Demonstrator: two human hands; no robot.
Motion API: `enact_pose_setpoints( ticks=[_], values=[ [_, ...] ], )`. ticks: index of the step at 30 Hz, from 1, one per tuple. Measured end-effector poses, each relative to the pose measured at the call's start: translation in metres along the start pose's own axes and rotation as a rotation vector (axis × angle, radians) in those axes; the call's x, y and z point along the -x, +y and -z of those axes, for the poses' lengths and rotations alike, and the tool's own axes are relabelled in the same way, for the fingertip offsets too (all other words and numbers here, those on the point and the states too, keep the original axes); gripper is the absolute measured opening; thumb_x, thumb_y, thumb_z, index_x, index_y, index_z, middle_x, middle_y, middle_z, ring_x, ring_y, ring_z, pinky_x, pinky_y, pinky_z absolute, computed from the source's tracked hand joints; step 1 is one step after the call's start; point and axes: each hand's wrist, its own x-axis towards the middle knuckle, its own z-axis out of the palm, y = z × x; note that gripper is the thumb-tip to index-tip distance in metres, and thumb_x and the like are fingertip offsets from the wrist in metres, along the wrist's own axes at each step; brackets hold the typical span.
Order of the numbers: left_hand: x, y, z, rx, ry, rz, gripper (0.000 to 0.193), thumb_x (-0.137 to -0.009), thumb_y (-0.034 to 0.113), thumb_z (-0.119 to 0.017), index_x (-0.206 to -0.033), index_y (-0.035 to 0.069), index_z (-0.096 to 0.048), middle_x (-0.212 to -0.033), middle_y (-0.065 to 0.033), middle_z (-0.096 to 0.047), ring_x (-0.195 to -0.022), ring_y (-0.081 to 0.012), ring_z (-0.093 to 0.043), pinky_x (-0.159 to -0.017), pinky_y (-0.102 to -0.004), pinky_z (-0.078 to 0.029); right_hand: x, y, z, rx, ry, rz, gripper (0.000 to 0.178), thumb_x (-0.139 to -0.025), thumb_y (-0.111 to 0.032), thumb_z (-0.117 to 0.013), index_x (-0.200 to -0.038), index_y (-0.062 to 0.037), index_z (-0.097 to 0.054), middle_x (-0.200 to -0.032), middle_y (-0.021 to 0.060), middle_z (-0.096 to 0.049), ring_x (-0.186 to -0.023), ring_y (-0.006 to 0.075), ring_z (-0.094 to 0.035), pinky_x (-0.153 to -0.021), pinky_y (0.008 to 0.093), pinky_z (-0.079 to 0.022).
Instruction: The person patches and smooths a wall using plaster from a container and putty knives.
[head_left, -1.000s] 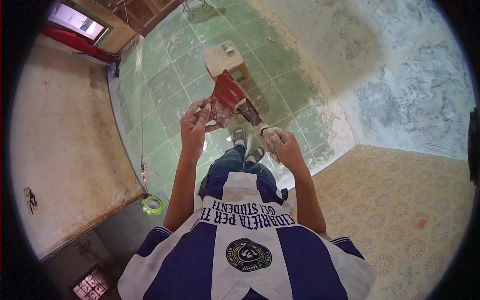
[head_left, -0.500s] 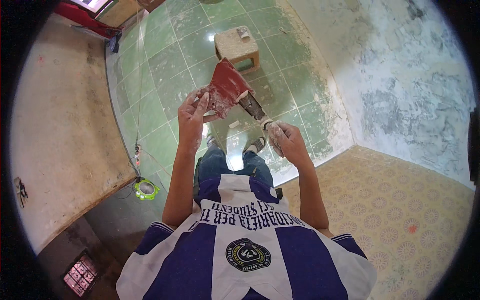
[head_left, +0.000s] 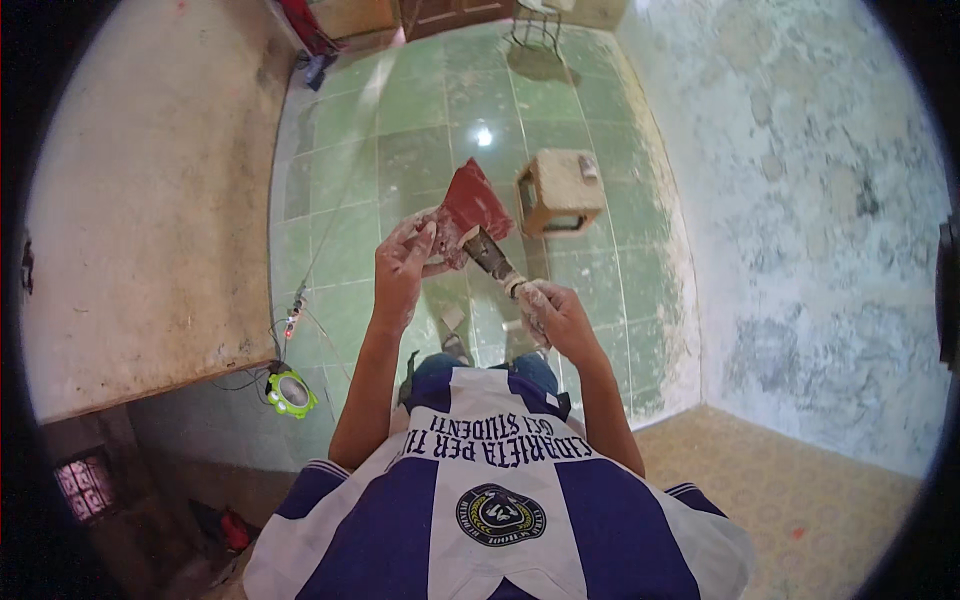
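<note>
My left hand (head_left: 403, 268) pinches the lower left end of a red, flexible-looking sheet (head_left: 474, 203), smeared with whitish paste near the fingers. From the right, my right hand (head_left: 552, 314) is closed round the handle of a putty knife (head_left: 488, 254). The dark, paste-marked blade lies against the lower right edge of the sheet, with a pale dab at its tip. Both hands are dusted white. They are held out in front of my body, above the green tiled floor (head_left: 415, 105).
Ahead to the right stands a box-shaped stool (head_left: 560, 185) with a small container (head_left: 588, 170) on top. A patchy bluish-white wall (head_left: 790, 200) rises at right. At left are a beige surface (head_left: 150, 230), a power strip (head_left: 294, 316) and a green round device (head_left: 291, 395).
My view has shifted, bringing more of the far floor into sight. The knife's blade has moved along the red sheet, closer to my left hand. Both hands keep their holds.
</note>
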Motion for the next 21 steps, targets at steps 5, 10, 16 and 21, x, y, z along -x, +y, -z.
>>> enact_pose_setpoints(
  ticks=[5,10,16,21],
  values=[
    [-0.018,0.028,0.052,0.051,0.083,-0.035,0.032,-0.1,0.019,-0.052,-0.125,0.001,-0.056,-0.101,-0.0076,-0.067,-0.091,-0.0181,-0.068,-0.077,-0.0349,-0.061,-0.048,-0.026,-0.042,0.1,-0.093,0.06,0.034,-0.101,-0.032,-0.049,-0.094,-0.0026,-0.063,-0.063,-0.0018,-0.053,-0.052,0.0047,-0.045,-0.045,0.0236,-0.036],
    [-0.044,0.032,0.069,0.0,-0.033,-0.002,0.034,-0.102,0.014,-0.047,-0.132,0.0,-0.052,-0.12,-0.0094,-0.06,-0.106,-0.0168,-0.061,-0.085,-0.034,-0.058,-0.088,-0.052,-0.051,0.046,-0.16,0.011,0.035,-0.101,-0.032,-0.049,-0.094,-0.0007,-0.063,-0.061,-0.0024,-0.05,-0.047,0.0044,-0.043,-0.04,0.0232,-0.032],
    [-0.107,0.041,0.073,-0.106,-0.035,-0.083,0.034,-0.1,0.007,-0.046,-0.133,-0.001,-0.049,-0.12,-0.012,-0.06,-0.108,-0.0204,-0.061,-0.091,-0.0385,-0.056,-0.164,-0.065,-0.047,-0.003,-0.212,0.054,0.036,-0.101,-0.033,-0.049,-0.093,-0.0006,-0.063,-0.059,-0.0034,-0.048,-0.044,0.0042,-0.041,-0.037,0.0227,-0.029],
    [-0.191,0.042,0.057,-0.147,-0.085,0.017,0.036,-0.1,0.002,-0.043,-0.135,-0.003,-0.046,-0.123,-0.0121,-0.059,-0.106,-0.0194,-0.061,-0.09,-0.0365,-0.056,-0.243,-0.087,-0.017,-0.139,-0.215,-0.024,0.038,-0.101,-0.035,-0.049,-0.092,-0.0008,-0.063,-0.061,-0.0033,-0.048,-0.048,0.0045,-0.042,-0.04,0.0229,-0.031]
  ],
)
